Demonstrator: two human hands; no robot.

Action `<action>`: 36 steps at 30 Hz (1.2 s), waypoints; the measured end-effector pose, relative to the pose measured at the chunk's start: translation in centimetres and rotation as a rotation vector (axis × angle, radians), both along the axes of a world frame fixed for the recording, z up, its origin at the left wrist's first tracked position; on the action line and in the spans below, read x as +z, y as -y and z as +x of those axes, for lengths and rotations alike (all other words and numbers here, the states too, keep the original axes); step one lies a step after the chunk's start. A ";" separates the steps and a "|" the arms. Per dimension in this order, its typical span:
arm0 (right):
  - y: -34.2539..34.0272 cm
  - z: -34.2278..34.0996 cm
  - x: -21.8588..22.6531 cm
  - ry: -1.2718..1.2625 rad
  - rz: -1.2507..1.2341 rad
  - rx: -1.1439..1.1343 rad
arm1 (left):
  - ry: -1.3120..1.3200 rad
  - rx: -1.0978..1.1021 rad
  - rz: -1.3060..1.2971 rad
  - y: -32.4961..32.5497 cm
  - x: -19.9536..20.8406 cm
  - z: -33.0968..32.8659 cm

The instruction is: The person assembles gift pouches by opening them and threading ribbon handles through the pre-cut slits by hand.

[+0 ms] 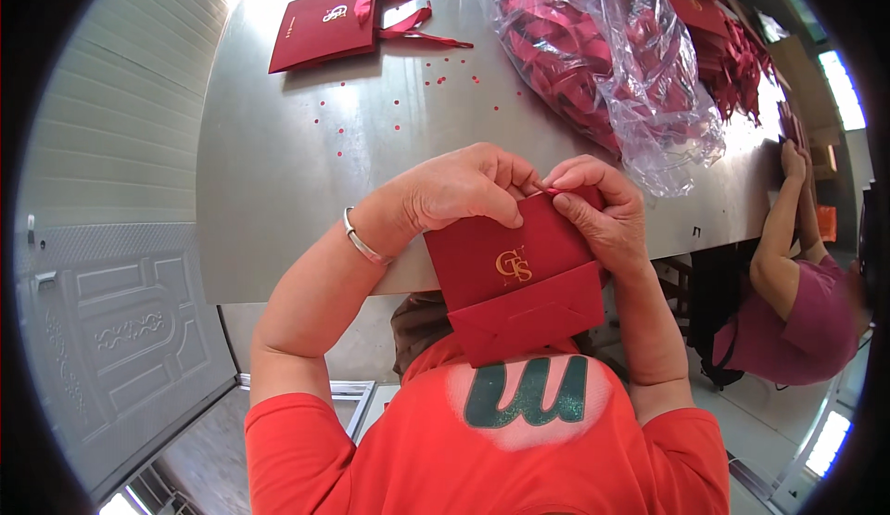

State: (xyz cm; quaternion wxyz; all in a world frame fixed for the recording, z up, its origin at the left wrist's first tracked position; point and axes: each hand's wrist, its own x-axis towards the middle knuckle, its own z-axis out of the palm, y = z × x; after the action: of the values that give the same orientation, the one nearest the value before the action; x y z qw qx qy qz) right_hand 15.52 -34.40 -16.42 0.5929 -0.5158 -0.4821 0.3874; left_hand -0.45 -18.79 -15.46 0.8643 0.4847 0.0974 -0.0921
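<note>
A dark red paper bag (482, 246) with a gold emblem is held at the table's near edge, its folded bottom toward my chest. My left hand (473, 186) is closed on its top edge, thumb on the front and fingers curled behind. At the top right corner, my right hand (603, 211) pinches a short piece of red ribbon (553, 191) against the bag. The ribbon's other end is hidden by the fingers.
A finished-looking red bag (320, 28) with ribbon handles lies at the far left of the metal table (269, 172). Small red dots are scattered near it. A clear plastic sack (640, 61) of red ribbons and stacked red bags (691, 5) lie far right. Another person (788, 316) works at right.
</note>
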 end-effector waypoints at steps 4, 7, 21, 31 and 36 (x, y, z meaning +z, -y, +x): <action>0.8 -0.3 0.0 -0.023 0.071 -0.036 | -0.027 0.014 0.003 0.7 0.3 0.0; 1.4 -0.4 -0.3 -0.012 0.099 -0.043 | -0.050 0.006 -0.001 1.0 0.3 0.1; 1.3 -0.3 0.9 0.495 0.154 -0.141 | -0.029 -0.003 0.687 1.7 1.8 0.0; 2.0 -0.7 -0.6 0.022 0.094 -0.133 | -0.207 0.114 0.054 2.4 2.9 -0.2; 2.2 -1.1 -0.9 -0.068 0.112 -0.107 | -0.182 0.106 0.047 2.4 2.0 -0.3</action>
State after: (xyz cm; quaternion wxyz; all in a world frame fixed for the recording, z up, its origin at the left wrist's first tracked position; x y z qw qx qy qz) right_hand 14.43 -36.59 -17.36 0.6566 -0.4933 -0.4543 0.3452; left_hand -0.71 -21.22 -13.45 0.8440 0.4886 0.2031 -0.0874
